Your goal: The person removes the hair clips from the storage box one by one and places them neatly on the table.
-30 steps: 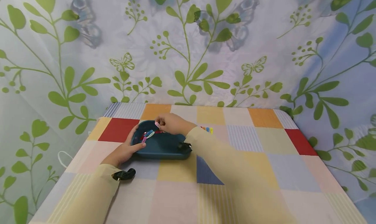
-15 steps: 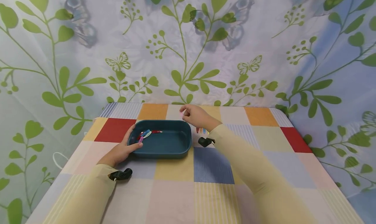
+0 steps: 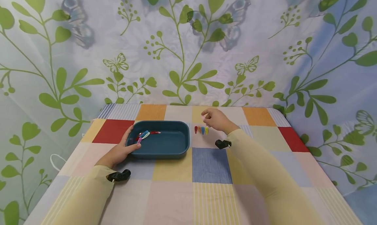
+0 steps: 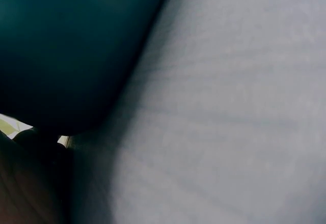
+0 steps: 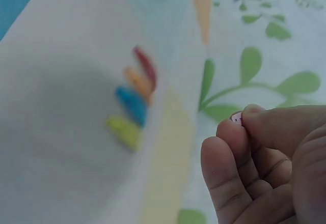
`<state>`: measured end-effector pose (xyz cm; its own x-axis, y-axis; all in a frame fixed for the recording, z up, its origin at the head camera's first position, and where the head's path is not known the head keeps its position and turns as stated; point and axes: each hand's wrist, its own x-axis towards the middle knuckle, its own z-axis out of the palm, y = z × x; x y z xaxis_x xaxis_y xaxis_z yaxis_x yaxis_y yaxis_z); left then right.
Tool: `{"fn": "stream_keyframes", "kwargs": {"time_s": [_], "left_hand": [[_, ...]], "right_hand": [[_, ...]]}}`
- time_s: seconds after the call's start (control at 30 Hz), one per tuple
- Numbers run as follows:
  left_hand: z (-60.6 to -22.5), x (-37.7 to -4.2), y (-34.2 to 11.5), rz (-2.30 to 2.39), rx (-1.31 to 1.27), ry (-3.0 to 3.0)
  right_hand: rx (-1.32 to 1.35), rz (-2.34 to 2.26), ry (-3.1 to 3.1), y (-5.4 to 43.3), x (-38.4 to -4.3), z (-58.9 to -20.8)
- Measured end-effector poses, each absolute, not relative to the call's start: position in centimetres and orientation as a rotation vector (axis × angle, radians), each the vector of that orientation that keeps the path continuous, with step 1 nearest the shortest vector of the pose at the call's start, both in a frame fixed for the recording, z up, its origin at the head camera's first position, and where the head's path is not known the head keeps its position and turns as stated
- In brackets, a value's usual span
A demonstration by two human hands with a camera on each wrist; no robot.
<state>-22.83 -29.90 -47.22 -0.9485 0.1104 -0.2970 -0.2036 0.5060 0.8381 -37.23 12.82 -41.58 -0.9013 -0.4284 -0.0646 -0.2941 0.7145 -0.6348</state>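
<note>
A dark teal tray (image 3: 165, 154) sits on the patchwork cloth, with several snap hair clips (image 3: 144, 135) in red, blue, white and magenta bunched at its left end. My left hand (image 3: 119, 151) holds the tray's left end, thumb over the rim and fingers along the outer wall; in the left wrist view the tray wall (image 4: 71, 46) hides most of it. Between thumb and forefinger, my right hand (image 3: 218, 120) pinches a small pink hair clip (image 5: 237, 117), mostly covered by the fingertips. Just left of that hand, red, orange, blue and yellow clips (image 3: 203, 130) lie in a row.
A patchwork tablecloth (image 3: 253, 167) covers the table, whose far edge meets a leaf-printed curtain (image 3: 188, 54). A white cable (image 3: 54, 162) loops past the table's left edge. Black cameras (image 3: 223, 144) are worn on both wrists.
My right hand has lifted the pink clip out of the tray and carried it right, beyond the row of clips. The left hand has stayed at the tray.
</note>
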Motion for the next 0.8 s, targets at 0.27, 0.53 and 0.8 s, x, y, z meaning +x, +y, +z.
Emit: {"fn": "stream_keyframes", "kwargs": {"time_s": [0.27, 0.53, 0.8], "left_hand": [[-47.2, -22.8, -30.0, 1.43, -0.105, 2.41], [-47.1, -22.7, -30.0, 1.446, -0.1, 2.403], [-47.0, -22.8, -30.0, 1.405, -0.109, 2.422]], "right_hand": [[-0.403, -0.93, 2.741, 15.1, -37.8, -44.4], [-0.301, -0.921, 2.719, 15.4, -38.1, -46.0], [-0.293, -0.827, 2.791, 14.9, -37.8, -46.4]]}}
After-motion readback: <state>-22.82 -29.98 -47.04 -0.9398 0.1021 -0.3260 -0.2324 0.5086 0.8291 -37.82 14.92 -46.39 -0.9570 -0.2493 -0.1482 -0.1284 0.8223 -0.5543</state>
